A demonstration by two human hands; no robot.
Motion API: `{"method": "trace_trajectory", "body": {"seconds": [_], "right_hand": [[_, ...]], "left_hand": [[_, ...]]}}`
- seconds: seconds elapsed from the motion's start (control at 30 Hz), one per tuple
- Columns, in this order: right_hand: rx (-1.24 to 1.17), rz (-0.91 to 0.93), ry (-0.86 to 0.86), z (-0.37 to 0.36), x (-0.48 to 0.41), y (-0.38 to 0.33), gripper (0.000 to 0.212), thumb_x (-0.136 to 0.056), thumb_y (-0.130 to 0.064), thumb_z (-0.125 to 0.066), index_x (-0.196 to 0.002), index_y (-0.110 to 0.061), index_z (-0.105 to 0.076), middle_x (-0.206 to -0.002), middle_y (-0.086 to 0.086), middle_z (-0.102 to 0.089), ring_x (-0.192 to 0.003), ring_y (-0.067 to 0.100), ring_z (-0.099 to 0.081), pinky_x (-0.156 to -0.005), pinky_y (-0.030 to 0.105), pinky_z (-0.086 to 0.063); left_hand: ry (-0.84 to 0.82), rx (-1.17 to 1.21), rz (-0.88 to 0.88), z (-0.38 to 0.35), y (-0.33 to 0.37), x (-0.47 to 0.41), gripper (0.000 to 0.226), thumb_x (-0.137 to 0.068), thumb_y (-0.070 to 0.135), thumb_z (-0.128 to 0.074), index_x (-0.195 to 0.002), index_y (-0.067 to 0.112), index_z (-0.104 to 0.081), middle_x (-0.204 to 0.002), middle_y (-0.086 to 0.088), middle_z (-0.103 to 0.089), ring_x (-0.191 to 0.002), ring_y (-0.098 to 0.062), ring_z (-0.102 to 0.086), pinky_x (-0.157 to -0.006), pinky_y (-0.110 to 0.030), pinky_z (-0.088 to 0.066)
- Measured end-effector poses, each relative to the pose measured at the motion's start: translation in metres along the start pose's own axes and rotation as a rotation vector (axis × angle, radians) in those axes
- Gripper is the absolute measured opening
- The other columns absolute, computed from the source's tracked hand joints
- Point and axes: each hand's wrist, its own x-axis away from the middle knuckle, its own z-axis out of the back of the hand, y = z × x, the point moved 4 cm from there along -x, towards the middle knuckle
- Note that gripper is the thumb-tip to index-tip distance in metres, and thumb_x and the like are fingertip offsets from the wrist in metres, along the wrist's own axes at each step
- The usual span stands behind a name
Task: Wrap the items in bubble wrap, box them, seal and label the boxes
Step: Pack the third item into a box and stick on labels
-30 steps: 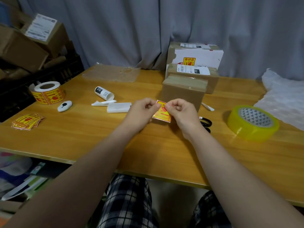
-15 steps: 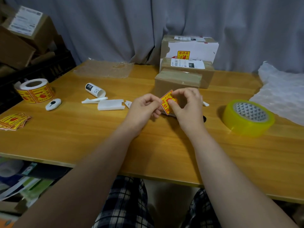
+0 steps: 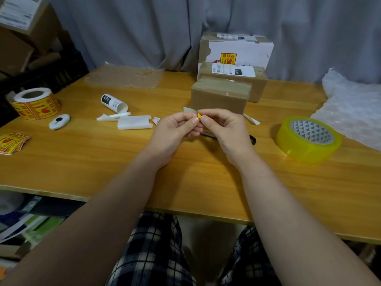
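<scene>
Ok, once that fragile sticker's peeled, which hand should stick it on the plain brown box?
Right, probably. The right hand pinches the sticker itself, while the left hand grips the backing. The plain brown box sits just behind, slightly right.

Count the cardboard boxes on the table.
3, all at the far centre: a plain taped box nearest the hands, a labelled box behind it, and a white-fronted box at the back. More cartons sit off the table, upper left.

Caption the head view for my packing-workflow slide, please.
Both hands, left hand and right hand, peel a yellow fragile sticker from its backing before the plain box.
</scene>
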Motion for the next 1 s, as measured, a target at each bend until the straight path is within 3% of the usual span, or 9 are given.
{"method": "trace_trajectory", "body": {"seconds": [0.2, 0.43, 0.63, 0.77, 0.83, 1.0], "right_hand": [[-0.052, -0.048, -0.014, -0.001, 0.001, 0.001, 0.014, -0.089, -0.005, -0.063, -0.1, -0.009, -0.071, -0.096, 0.015, -0.071, -0.094, 0.033, -0.067, -0.086, 0.045, -0.056], [-0.075, -0.093, -0.011, -0.003, -0.002, 0.001, 0.014, -0.09, -0.008, -0.063, -0.101, -0.006, -0.071, -0.096, 0.013, -0.072, -0.095, 0.026, -0.069, -0.089, 0.043, -0.055], [-0.084, -0.091, -0.032, 0.004, -0.013, -0.012, 0.009, -0.086, -0.007, -0.067, -0.094, -0.005, -0.072, -0.085, 0.008, -0.074, -0.083, 0.018, -0.07, -0.076, 0.027, -0.055], [-0.052, -0.089, -0.028, 0.011, -0.017, -0.02, 0.011, -0.088, -0.004, -0.064, -0.095, 0.0, -0.071, -0.086, 0.013, -0.072, -0.081, 0.021, -0.07, -0.076, 0.03, -0.057], [-0.033, -0.088, -0.017, 0.011, -0.018, -0.025, 0.01, -0.089, -0.003, -0.063, -0.093, 0.0, -0.07, -0.081, 0.009, -0.072, -0.075, 0.016, -0.069, -0.069, 0.025, -0.056], [0.021, -0.171, 0.115, 0.018, -0.021, -0.032, 0.01, -0.091, -0.01, -0.062, -0.085, -0.011, -0.07, -0.078, 0.001, -0.07, -0.065, 0.004, -0.064, -0.056, 0.014, -0.048]], "left_hand": [[0.042, 0.016, -0.015, 0.001, 0.002, 0.001, 0.008, -0.089, 0.002, -0.058, -0.09, 0.005, -0.065, -0.075, -0.003, -0.07, -0.07, -0.01, -0.064, -0.069, -0.018, -0.052], [0.08, -0.063, -0.063, 0.001, 0.009, -0.001, 0.009, -0.09, 0.005, -0.058, -0.09, 0.008, -0.067, -0.073, -0.002, -0.068, -0.069, -0.01, -0.061, -0.068, -0.018, -0.051], [0.062, -0.226, -0.137, -0.009, 0.025, -0.007, 0.014, -0.093, 0.003, -0.054, -0.093, 0.005, -0.067, -0.074, -0.006, -0.062, -0.066, -0.007, -0.057, -0.064, -0.016, -0.048], [0.05, -0.302, -0.139, -0.016, 0.035, -0.012, 0.013, -0.093, 0.004, -0.054, -0.084, 0.009, -0.062, -0.07, -0.003, -0.058, -0.064, -0.008, -0.054, -0.062, -0.019, -0.047], [0.052, -0.336, -0.146, -0.019, 0.041, -0.014, 0.016, -0.092, 0.003, -0.053, -0.08, 0.011, -0.058, -0.069, -0.006, -0.056, -0.065, -0.013, -0.052, -0.063, -0.023, -0.045], [0.081, -0.355, -0.101, -0.009, 0.046, -0.013, 0.02, -0.092, 0.001, -0.046, -0.078, 0.013, -0.054, -0.072, -0.005, -0.058, -0.069, -0.01, -0.057, -0.063, -0.02, -0.046]]}}
